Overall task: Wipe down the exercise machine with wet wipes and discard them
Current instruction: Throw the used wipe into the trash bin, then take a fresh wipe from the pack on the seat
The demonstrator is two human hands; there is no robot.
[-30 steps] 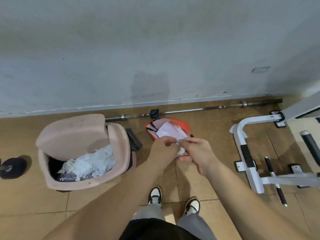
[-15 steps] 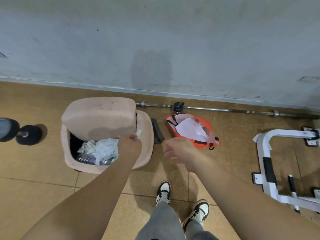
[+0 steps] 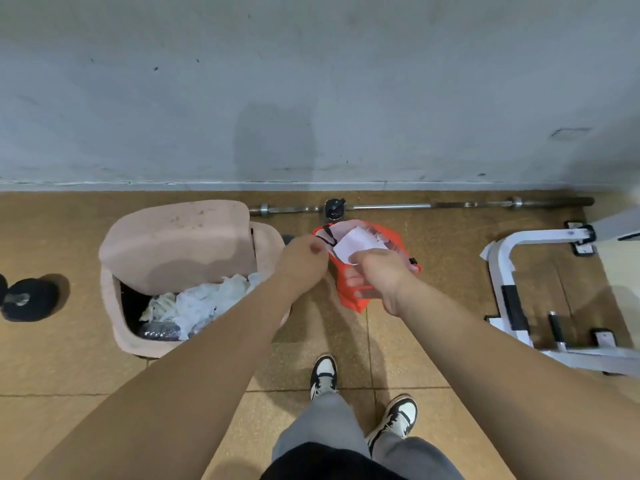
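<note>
fig. view from the head camera, downwards. an orange wipe pack is gripped in the right hand, whose fingers are wrapped round its middle. a white wipe is seen standing out of the pack's open top. the left hand is brought against the top corner of the pack with its back turned to the camera; its fingers are hidden, so whether the wipe is pinched cannot be told. an open pink bin, its lid tipped up, is placed just beside the left forearm and is partly filled with used wipes. the white frame of the exercise machine is seen well apart to the right, on the tiled floor.

risks judged from this state: if the wipe is drawn sharply, several sheets may be dragged out together and wasted. if the pack is held too loosely, it may be pulled from the right hand and dropped. since the pull is made close to the open bin, a fresh wipe that slips free may be lost among the waste or soiled on the floor. a wet sheet caught at the opening may be torn.
</note>
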